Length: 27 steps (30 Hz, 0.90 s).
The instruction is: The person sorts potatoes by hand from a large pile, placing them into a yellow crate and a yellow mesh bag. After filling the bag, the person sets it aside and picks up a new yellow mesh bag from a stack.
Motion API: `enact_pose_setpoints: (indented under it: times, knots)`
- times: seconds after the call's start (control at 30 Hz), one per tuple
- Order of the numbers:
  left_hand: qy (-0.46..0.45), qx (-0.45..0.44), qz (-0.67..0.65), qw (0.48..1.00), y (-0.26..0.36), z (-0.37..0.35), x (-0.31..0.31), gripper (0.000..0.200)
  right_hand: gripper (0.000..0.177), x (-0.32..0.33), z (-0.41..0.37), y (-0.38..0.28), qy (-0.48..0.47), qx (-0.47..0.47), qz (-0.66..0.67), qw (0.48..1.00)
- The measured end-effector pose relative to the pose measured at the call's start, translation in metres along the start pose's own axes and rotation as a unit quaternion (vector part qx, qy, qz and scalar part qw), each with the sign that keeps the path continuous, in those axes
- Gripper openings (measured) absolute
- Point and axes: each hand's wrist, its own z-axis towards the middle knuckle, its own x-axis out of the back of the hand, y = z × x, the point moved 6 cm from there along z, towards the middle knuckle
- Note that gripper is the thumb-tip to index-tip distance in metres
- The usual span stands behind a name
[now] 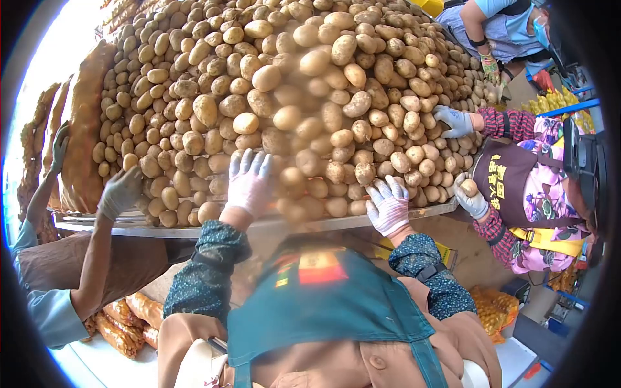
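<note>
Blurring mid-frame, some potatoes (pixel 314 63) are hard to make out, w/ L hand (pixel 249 181) (ctr-L) & R hand (pixel 390 207) (ctr-R) reaching fwd, palms hidden, fingers spread, gripping nil visible.

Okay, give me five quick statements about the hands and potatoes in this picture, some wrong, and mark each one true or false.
1. The camera wearer's left hand is gloved, its fingers extended over potatoes. True.
2. Only one of the wearer's hands is gloved. False: the right hand wears one too.
3. The potatoes lie in a single row. False: they are heaped in a broad mass.
4. The co-worker in the brown apron holds a potato in one gloved hand. True.
5. The wearer's apron is yellow all over. False: it is mostly teal.
</note>
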Motion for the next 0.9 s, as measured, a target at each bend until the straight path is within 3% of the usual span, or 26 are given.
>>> enact_pose_setpoints:
  times: [0.13, 0.23, 0.27, 0.37, 0.4, 0.5, 0.53, 0.63, 0.67, 0.83, 0.9]
  knots:
    - [-0.115, -0.017, 0.007, 0.993, -0.013, 0.018, -0.008, 0.058, 0.038, 0.0, 0.003, -0.001, -0.007, 0.004, -0.011, 1.0]
    - [-0.147, -0.028, 0.016, 0.989, -0.018, 0.007, -0.01, 0.056, 0.036, 0.004, 0.006, -0.003, -0.002, 0.015, -0.02, 1.0]
    - [-0.108, -0.027, 0.023, 0.994, -0.022, 0.001, -0.011, 0.047, 0.034, 0.006, 0.009, -0.005, 0.005, 0.018, -0.021, 1.0]
    - [-0.166, 0.006, -0.002, 0.986, -0.025, -0.005, 0.003, 0.039, 0.028, 0.009, 0.025, -0.011, 0.034, -0.025, 0.037, 0.998]
    - [-0.149, 0.031, -0.039, 0.987, -0.028, 0.0, 0.011, 0.032, 0.027, 0.013, 0.036, -0.019, 0.083, -0.012, 0.081, 0.993]
    - [-0.029, 0.089, -0.125, 0.988, -0.036, 0.026, 0.004, 0.037, 0.033, 0.016, 0.08, -0.057, 0.032, 0.026, 0.095, 0.995]
    - [-0.068, 0.095, -0.145, 0.983, -0.03, 0.038, 0.004, 0.051, 0.038, 0.012, 0.097, -0.074, 0.003, 0.043, 0.095, 0.995]
    - [-0.175, 0.153, -0.076, 0.97, -0.009, 0.066, -0.008, 0.068, 0.053, -0.013, 0.132, -0.114, -0.067, 0.137, 0.033, 0.988]
    - [-0.186, 0.166, -0.051, 0.967, -0.005, 0.069, -0.027, 0.082, 0.051, -0.021, 0.137, -0.117, -0.097, 0.114, 0.035, 0.988]
    - [-0.172, 0.209, -0.191, 0.944, -0.013, 0.073, -0.033, 0.094, 0.05, -0.015, 0.138, -0.112, -0.225, 0.051, 0.101, 0.968]
    - [-0.151, 0.192, -0.28, 0.928, -0.016, 0.068, -0.017, 0.096, 0.057, 0.002, 0.133, -0.101, -0.191, 0.032, 0.213, 0.958]
